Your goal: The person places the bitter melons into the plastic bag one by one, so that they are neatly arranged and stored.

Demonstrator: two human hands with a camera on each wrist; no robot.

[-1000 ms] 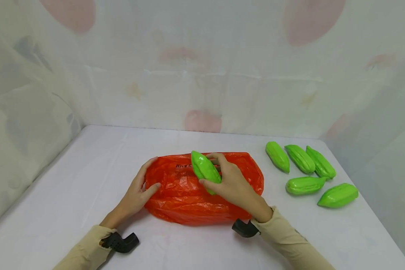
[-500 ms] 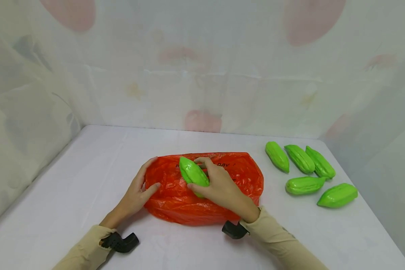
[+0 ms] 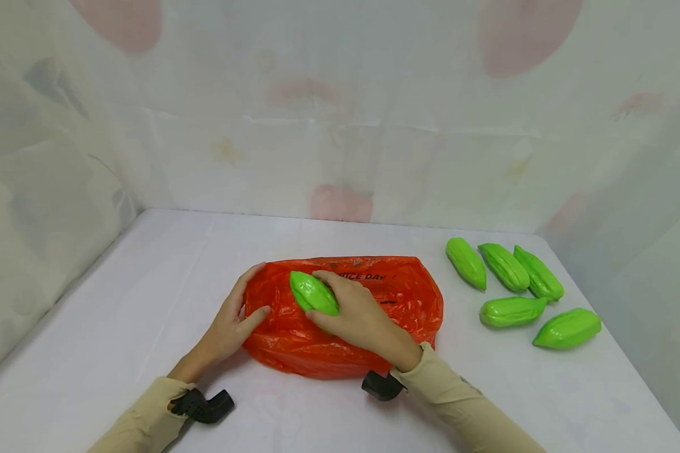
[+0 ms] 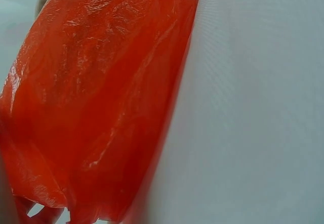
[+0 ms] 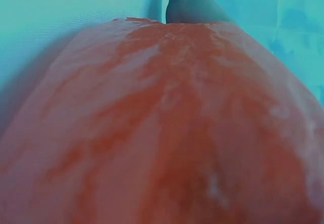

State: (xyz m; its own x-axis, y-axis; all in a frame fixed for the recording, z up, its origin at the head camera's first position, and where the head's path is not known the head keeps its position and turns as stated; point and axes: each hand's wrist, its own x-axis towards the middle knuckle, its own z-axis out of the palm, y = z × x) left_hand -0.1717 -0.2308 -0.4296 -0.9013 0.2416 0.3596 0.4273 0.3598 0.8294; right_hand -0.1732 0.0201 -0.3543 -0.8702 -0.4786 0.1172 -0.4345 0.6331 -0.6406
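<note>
My right hand grips a bright green, ridged, glossy fruit with one pointed end, thumb on the near side and fingers on the far side. Fruit and hand are over the left half of a red plastic bag with black lettering. At the bag's left end, my left hand holds the edge between thumb and fingers. Crinkled red plastic of the bag fills much of the left wrist view. In the right wrist view the bag hides the fruit and the fingers of my right hand.
Several more green ridged fruits lie on the right side of the white table. A printed cloth backdrop stands behind the table. Black curved camera mounts sit on both wrists, close above the tabletop.
My right hand has carried the green fruit leftward and slightly nearer over the red bag, uncovering more of the black lettering. The left hand stays at the bag's left end.
</note>
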